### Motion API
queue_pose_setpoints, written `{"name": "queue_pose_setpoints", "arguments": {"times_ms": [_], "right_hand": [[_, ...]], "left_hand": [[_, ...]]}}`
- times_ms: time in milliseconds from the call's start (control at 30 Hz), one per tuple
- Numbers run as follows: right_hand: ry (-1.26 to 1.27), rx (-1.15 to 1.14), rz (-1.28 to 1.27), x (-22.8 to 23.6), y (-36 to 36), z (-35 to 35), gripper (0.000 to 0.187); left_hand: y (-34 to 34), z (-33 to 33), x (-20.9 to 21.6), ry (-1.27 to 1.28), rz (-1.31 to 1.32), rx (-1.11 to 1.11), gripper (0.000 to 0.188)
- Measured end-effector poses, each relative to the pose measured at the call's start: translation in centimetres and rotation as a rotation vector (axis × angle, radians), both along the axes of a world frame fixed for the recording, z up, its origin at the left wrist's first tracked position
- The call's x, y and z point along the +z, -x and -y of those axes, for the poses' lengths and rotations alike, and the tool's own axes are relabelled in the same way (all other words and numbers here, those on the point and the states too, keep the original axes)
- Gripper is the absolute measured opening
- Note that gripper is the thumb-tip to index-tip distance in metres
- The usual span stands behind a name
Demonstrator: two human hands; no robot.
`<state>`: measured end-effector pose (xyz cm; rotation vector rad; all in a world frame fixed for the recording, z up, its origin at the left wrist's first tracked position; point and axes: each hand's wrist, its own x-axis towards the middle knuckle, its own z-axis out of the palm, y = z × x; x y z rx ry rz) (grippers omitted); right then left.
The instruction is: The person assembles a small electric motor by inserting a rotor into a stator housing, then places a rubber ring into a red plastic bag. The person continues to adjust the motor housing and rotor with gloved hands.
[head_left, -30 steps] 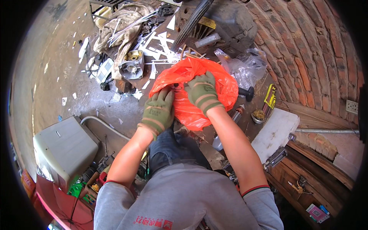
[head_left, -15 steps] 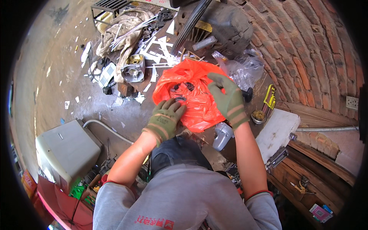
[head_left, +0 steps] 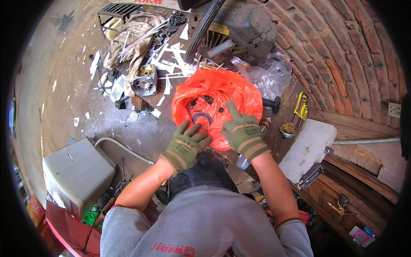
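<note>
A red plastic bag (head_left: pixel 242 85) lies spread in front of me, its mouth pulled wide. Inside it I see a dark ring-shaped part (head_left: pixel 208 116), a cluster of small dark metal parts (head_left: pixel 208 100) and a small dark round piece (head_left: pixel 221 110). My left hand (head_left: pixel 186 146), in a green work glove, rests at the bag's near left edge beside the ring, fingers apart. On the bag's right side is my right hand (head_left: pixel 245 133), gloved alike, its index finger stretched forward over the plastic. Neither hand visibly holds a part.
A grey metal engine part (head_left: pixel 144 81) and a crumpled cloth (head_left: pixel 133 40) lie at the far left. Clear plastic wrapping (head_left: pixel 272 77) sits beyond the bag, near a brick wall (head_left: pixel 338 64). A small bowl (head_left: pixel 288 129) stands to the right; a beige box (head_left: pixel 79 171) is at left.
My right hand has come down and nearer, from raised over the bag's right side onto the plastic, its index finger now extended. More of the ring shows beyond my left hand.
</note>
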<state>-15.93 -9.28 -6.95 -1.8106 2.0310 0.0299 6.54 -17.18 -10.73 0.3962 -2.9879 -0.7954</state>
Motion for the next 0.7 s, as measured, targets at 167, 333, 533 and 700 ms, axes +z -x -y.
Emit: {"name": "queue_pose_setpoints", "arguments": {"times_ms": [167, 333, 533, 700], "right_hand": [[-0.035, 0.110, -0.090, -0.8, -0.5, -1.6, 0.017], [0.057, 0.217, -0.016, 1.8, -0.4, -4.7, 0.013], [0.087, 0.183, 0.068, 4.1, -1.9, -5.9, 0.012], [0.245, -0.025, 0.119, 3.4, -2.1, -5.4, 0.014]], "left_hand": [[-0.6, -0.5, 0.8, -0.043, -0.014, 0.106, 0.046], [-1.2, -0.3, 1.6, -0.027, 0.049, 0.287, 0.059], [-1.6, -0.6, 0.7, 0.256, 0.063, 0.321, 0.054], [-0.6, 1.2, 0.5, -0.061, -0.123, 0.441, 0.031]]}}
